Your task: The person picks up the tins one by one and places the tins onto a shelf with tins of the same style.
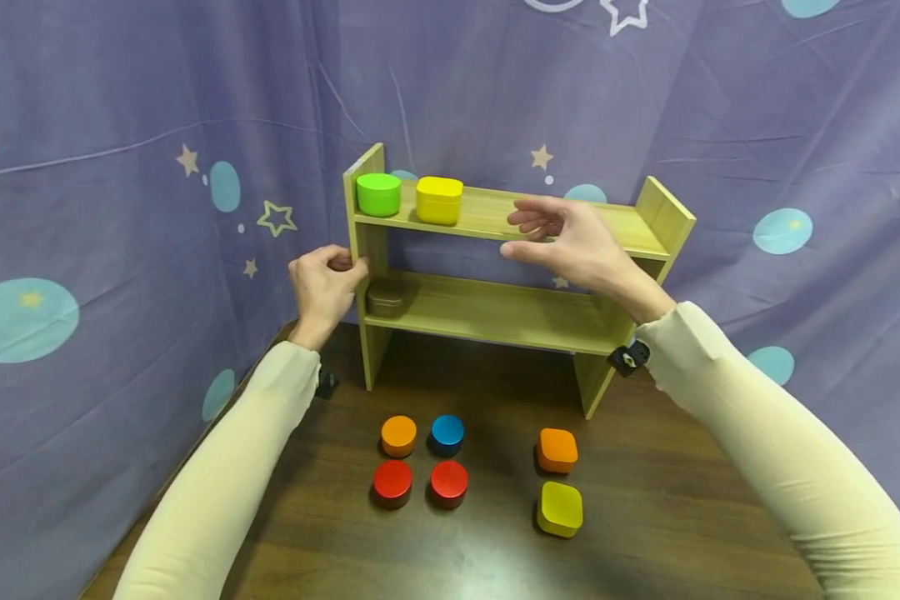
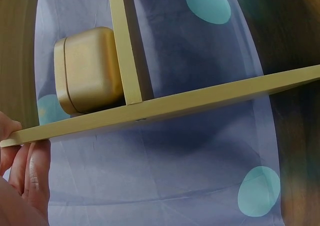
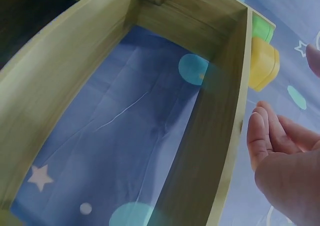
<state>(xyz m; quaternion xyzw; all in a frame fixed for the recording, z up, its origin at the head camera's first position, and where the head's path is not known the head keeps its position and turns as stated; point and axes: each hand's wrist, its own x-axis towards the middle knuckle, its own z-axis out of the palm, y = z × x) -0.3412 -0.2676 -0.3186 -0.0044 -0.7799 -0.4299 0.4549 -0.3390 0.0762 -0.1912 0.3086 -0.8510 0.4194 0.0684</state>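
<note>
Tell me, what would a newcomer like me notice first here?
Probably the bright green round container and yellow square container at the left end of the wooden shelf's top board. Next come the hands: the left hand pinches the shelf's left side panel, while the right hand hovers open by the top board. On the brown table stand six more colourful containers.

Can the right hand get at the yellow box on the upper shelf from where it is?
Probably yes: the right hand is empty, its fingers point toward the yellow box, and nothing stands on the upper shelf between them. The green container sits beyond the box, out of the way.
</note>
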